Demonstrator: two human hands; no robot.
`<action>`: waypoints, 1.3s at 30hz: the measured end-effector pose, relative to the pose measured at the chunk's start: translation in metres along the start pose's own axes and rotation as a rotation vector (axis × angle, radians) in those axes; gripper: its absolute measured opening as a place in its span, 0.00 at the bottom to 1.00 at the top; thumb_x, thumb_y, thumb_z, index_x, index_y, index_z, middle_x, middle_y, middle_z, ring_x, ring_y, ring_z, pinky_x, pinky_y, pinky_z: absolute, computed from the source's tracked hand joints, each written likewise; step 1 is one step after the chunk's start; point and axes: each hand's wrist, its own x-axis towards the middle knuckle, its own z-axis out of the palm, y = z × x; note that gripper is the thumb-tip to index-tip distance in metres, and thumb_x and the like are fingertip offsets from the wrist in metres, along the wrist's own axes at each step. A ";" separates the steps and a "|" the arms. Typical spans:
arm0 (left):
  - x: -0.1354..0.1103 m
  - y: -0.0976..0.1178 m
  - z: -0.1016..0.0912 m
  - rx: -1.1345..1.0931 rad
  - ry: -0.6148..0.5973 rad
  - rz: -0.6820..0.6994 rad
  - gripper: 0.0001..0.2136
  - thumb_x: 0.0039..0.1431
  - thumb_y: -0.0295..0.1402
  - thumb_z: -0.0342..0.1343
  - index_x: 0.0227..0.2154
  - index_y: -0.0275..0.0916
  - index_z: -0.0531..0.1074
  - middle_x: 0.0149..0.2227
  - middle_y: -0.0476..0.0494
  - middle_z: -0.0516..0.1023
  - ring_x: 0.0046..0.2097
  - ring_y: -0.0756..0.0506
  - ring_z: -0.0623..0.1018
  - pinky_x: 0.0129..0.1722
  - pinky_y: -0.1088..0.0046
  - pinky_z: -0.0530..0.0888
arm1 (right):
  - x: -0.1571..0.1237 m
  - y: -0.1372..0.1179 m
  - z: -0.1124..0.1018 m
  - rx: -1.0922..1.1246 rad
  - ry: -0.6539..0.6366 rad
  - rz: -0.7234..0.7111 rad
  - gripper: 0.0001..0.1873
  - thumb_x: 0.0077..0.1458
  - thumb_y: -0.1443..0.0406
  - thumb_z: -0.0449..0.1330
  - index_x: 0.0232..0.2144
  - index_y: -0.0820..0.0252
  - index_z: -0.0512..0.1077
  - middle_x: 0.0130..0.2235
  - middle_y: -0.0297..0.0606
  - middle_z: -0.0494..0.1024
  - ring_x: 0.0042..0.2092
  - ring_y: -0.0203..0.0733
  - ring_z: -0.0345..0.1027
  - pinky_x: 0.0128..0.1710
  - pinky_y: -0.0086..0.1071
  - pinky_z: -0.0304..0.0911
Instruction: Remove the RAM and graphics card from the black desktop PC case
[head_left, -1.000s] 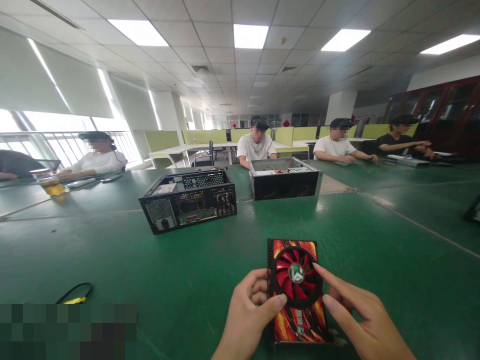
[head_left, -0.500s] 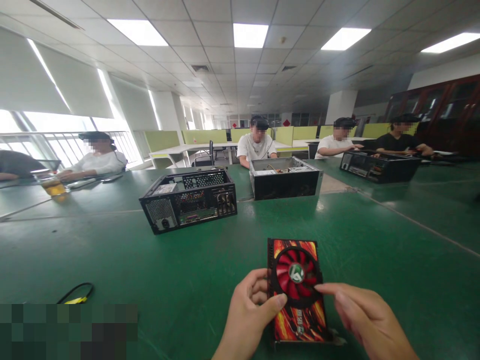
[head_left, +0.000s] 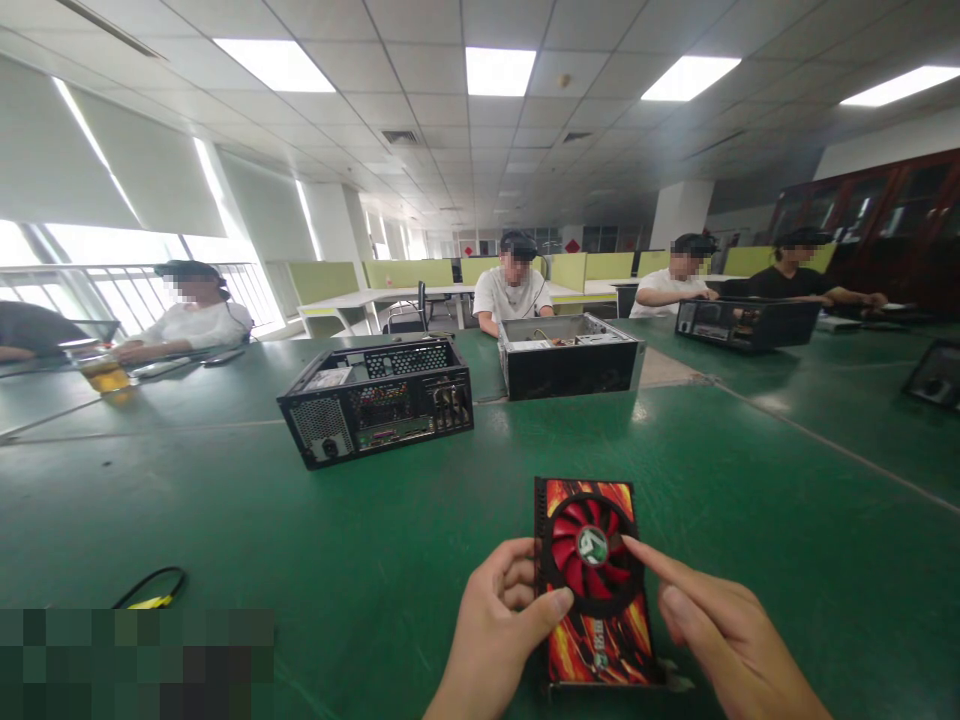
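Graphics card [head_left: 592, 590] lies flat on the green table [head_left: 300, 540], right in front of the person, with its red fan [head_left: 592, 547] facing up. It is not inside any computer. The left hand [head_left: 495, 630] grips the card's left edge, with the thumb on the black ring round the fan and the fingers curled at the side. The right hand [head_left: 720, 640] is open and holds nothing. Its pointing finger is stretched out, and the tip touches the right side of the fan.

Behind the card and a bit to the left, well apart, stands an open black computer case [head_left: 379, 400] with its back ports turned toward the card. Farther behind the card is a second open case [head_left: 568, 355], and a person in a white shirt sits behind it. Far behind and to the right of the card is a third case [head_left: 746, 323], with two more people sitting by it.

Left of the card, near the table's front edge, lies a black and yellow cable [head_left: 150, 588]. Far to the left and back stands a cup with a yellow drink [head_left: 103, 370], beside another seated person.
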 end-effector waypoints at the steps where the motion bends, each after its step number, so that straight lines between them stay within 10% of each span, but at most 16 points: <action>1: 0.000 0.000 0.000 -0.002 0.000 0.000 0.25 0.44 0.40 0.65 0.45 0.34 0.69 0.39 0.37 0.79 0.37 0.44 0.78 0.37 0.71 0.73 | 0.000 0.000 0.000 -0.006 -0.004 -0.004 0.21 0.61 0.59 0.48 0.55 0.53 0.65 0.43 0.37 0.78 0.40 0.39 0.74 0.37 0.28 0.71; 39: 0.000 0.001 0.000 0.008 -0.016 -0.004 0.26 0.43 0.40 0.66 0.45 0.33 0.68 0.37 0.38 0.79 0.36 0.46 0.77 0.35 0.73 0.71 | 0.001 -0.002 -0.002 0.015 0.037 -0.018 0.20 0.61 0.61 0.49 0.55 0.52 0.65 0.47 0.32 0.75 0.46 0.36 0.71 0.43 0.24 0.68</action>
